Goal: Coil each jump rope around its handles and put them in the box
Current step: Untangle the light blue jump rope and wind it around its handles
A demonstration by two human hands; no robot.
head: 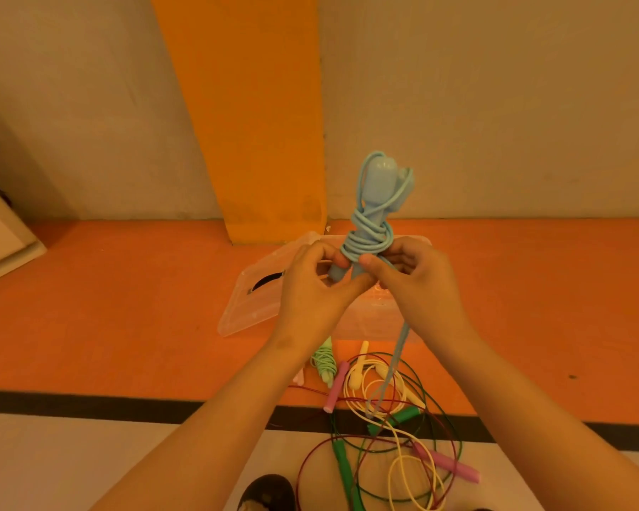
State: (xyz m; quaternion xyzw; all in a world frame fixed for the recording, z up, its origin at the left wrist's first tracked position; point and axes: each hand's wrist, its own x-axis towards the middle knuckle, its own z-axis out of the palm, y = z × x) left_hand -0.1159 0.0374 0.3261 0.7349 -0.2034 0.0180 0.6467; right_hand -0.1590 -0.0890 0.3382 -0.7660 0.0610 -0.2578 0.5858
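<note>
Two hands hold a blue jump rope (370, 236) upright in the air, just above a clear plastic box (362, 326) that sits on the orange floor (126, 307). The left hand (310, 285) curls its fingers round the lower ends of the two handles, which stand side by side. The right hand (417, 285) pinches the cord between thumb and fingers at the bottom of the coil. Several turns of cord wrap the middle of the handles, and a loose length hangs down past the right wrist to the floor. A clear lid (251, 307) leans against the box's left side. Nearer the person lies a light green rope (323, 363) (already wound into a bundle), and beside it a tangle of loose ropes (388, 403) in yellow, red and green, with pink and green handles among them.
</note>
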